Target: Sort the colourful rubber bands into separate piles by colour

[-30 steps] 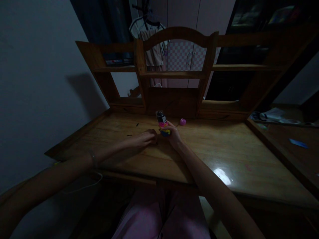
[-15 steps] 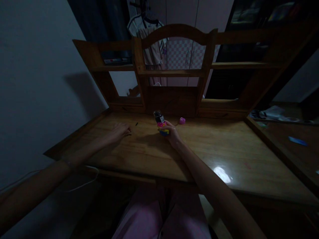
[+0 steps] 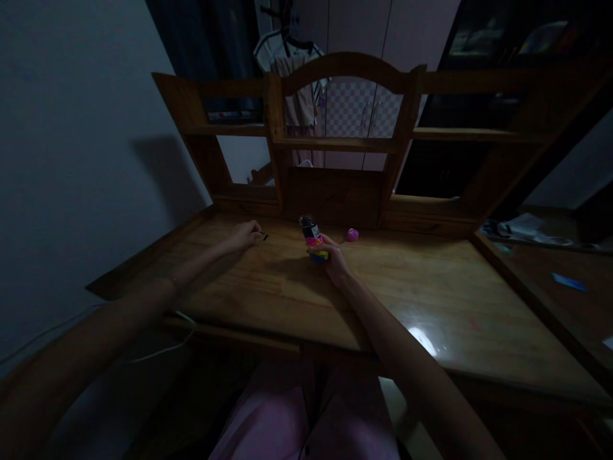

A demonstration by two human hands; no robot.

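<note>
In my right hand [image 3: 336, 265] is a clear bottle-like container [image 3: 313, 236] with black, pink, yellow and blue bands of colour. It is tilted, with its rim toward the upper left, and my fingers wrap its lower part. My left hand [image 3: 246, 236] reaches low over the desk at the left. Its fingertips, slightly apart, are right at a small black piece [image 3: 265, 237] on the wood; whether they touch it is hard to see. A small pink object [image 3: 352, 235] with a thin stem-like end lies just beyond my right hand.
The wooden desk [image 3: 239, 294] has a shelf unit [image 3: 335, 144] along its back edge. A wall [image 3: 71, 128] borders the left side. A white cable [image 3: 167, 348] hangs at the front left. A blue flat item [image 3: 568, 282] lies on a surface at the right.
My left hand has moved forward and right, up to the small black piece. The right hand keeps its hold on the container in nearly the same place. The view has shifted slightly.
</note>
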